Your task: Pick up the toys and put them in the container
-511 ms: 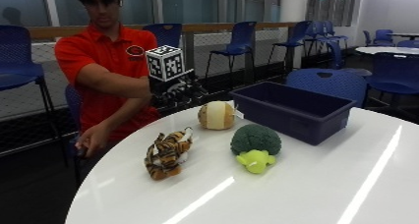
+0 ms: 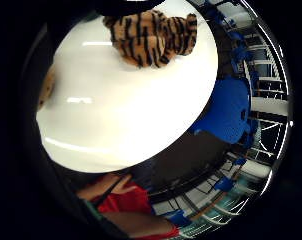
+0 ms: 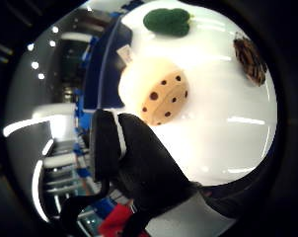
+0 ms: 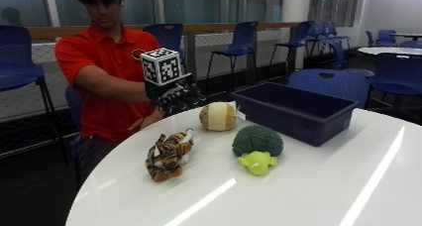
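No readable words, numbers or brand names appear anywhere. A small round emblem [image 4: 137, 54] sits on the chest of the person's red shirt [image 4: 109, 52], too small to make out. A white tag [image 3: 125, 53] hangs from the cookie-patterned plush toy [image 3: 156, 91] on the table [image 4: 316, 186], with no legible print.

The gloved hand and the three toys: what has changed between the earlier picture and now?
Hardly anything. The gloved right hand is still raised above the table edge behind the cookie toy, fingers spread, holding nothing; any shift is too slight to tell. The cookie toy, the tiger toy, the broccoli toy and the blue bin lie where they were.
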Tool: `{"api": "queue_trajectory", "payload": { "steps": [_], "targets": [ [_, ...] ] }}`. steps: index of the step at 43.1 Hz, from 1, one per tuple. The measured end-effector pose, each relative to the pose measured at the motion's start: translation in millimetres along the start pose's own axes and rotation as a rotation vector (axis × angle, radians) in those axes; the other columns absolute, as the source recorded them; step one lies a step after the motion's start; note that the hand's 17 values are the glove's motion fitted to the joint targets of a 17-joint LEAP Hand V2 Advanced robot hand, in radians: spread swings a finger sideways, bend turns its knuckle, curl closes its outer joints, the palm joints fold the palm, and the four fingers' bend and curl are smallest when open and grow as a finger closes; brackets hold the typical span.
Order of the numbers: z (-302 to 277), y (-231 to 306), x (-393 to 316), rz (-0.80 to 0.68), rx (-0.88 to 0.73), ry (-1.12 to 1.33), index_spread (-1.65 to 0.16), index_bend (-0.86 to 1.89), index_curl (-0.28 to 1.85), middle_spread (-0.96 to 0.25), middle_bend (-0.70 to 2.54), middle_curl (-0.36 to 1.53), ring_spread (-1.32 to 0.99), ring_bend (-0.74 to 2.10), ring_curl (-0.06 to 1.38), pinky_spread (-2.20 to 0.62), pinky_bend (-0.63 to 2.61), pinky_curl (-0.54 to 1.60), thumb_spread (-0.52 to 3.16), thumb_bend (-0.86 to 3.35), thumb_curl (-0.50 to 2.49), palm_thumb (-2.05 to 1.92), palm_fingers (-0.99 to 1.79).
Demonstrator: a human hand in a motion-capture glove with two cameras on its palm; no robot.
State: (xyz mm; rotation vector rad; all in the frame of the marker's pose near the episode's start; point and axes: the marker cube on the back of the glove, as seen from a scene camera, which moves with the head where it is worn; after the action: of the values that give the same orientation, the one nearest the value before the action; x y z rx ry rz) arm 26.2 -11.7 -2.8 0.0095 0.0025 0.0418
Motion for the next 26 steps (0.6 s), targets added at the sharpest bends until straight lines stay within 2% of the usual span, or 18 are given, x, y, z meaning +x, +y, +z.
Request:
{"api": "queue_trajectory", "payload": {
  "steps": [26],
  "targets": [
    [12,-77,75,0.153,0.046,0.148,-0.31,0.15,0.22,-0.09,0.14,0.20,-0.08,0.16,0.13,0.01,0.58,0.28,0.97,-0.13,0.04,-0.19,-0.21]
  ]
}}
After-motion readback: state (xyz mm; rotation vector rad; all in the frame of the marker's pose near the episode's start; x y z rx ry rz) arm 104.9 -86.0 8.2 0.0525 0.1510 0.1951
